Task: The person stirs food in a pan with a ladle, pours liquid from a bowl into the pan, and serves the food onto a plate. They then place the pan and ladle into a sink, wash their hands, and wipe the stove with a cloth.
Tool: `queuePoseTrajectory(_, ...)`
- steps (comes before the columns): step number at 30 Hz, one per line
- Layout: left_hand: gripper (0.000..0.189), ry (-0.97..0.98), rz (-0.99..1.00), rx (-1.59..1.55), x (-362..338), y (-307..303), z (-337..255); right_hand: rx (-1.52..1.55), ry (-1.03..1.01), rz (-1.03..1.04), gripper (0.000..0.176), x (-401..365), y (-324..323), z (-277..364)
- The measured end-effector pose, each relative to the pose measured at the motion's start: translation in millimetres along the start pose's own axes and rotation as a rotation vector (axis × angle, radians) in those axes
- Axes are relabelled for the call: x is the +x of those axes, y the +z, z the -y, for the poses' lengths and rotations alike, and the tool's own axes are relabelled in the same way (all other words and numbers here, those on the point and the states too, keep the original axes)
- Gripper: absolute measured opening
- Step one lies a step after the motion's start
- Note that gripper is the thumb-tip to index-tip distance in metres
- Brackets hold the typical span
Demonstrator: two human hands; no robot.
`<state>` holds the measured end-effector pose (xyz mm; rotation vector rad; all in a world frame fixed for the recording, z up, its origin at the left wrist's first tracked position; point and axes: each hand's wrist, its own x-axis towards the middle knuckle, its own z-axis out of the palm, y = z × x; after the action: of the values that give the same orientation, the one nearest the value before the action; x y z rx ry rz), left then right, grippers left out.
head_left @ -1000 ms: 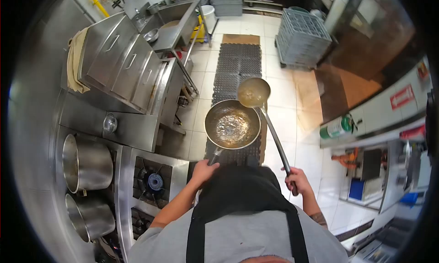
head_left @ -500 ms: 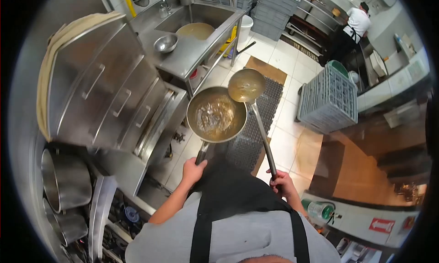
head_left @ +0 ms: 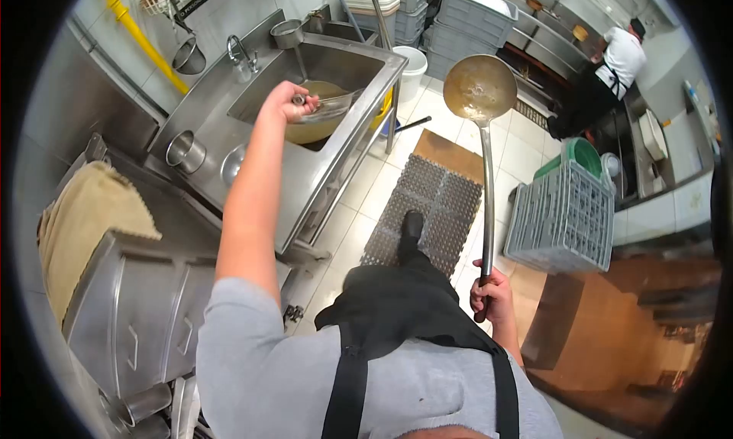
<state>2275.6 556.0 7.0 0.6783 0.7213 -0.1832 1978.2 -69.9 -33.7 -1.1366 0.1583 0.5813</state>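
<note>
My left hand (head_left: pixel 287 101) is closed around the handle of a frying pan (head_left: pixel 336 107), held out over the sink (head_left: pixel 252 95). The pan is tipped almost edge-on and blurred, so its inside is hidden. Below it in the basin is a large round vessel (head_left: pixel 311 133) of cloudy liquid, partly covered by the pan. In my right hand (head_left: pixel 495 295) is the dark grip of a long ladle (head_left: pixel 479 88), its wet, brownish bowl pointing away from me. A steel bowl (head_left: pixel 232 164) sits on the drainboard, partly behind my left forearm, with a steel container (head_left: pixel 185 151) to its left.
A rubber mat (head_left: pixel 427 210) lies on the white tiles by my foot. Grey dish racks (head_left: pixel 561 217) stand at the right, and grey bins (head_left: pixel 469 27) are stacked beyond the sink beside a white bucket (head_left: pixel 411 69). A co-worker (head_left: pixel 615 61) stands at the far right.
I have moved and turned toward the sink. My left hand has swung the pan up and left over the basin and tipped it. The ladle has moved apart from the pan.
</note>
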Motion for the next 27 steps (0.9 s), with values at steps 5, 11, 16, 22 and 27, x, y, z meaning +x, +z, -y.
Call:
queuePoseTrajectory(5, 0.013, -0.156, -0.227, -0.166, 158, -17, -84, -0.121, 0.035, 0.012, 0.061, 144, -17, 84)
queuePoseTrajectory(11, 0.012, 0.221, -0.382, 0.075, 209, -84, -12, -0.193, 0.176, 0.180, 0.062, 299, -9, 183)
queuePoseTrajectory(16, 0.042, 0.029, -0.801, 1.485, 215, -102, 8, -0.298, 0.276, 0.249, 0.060, 405, 27, 228)
queuePoseTrajectory(22, 0.076, 1.393, -0.732, 1.314, 157, 53, -11, -0.556, 0.265, 0.251, 0.048, 504, 84, 237)
queuePoseTrajectory(27, 0.084, 1.464, -0.492, 1.615, 172, 89, -58, -0.644, 0.288, 0.315, 0.046, 554, 133, 242)
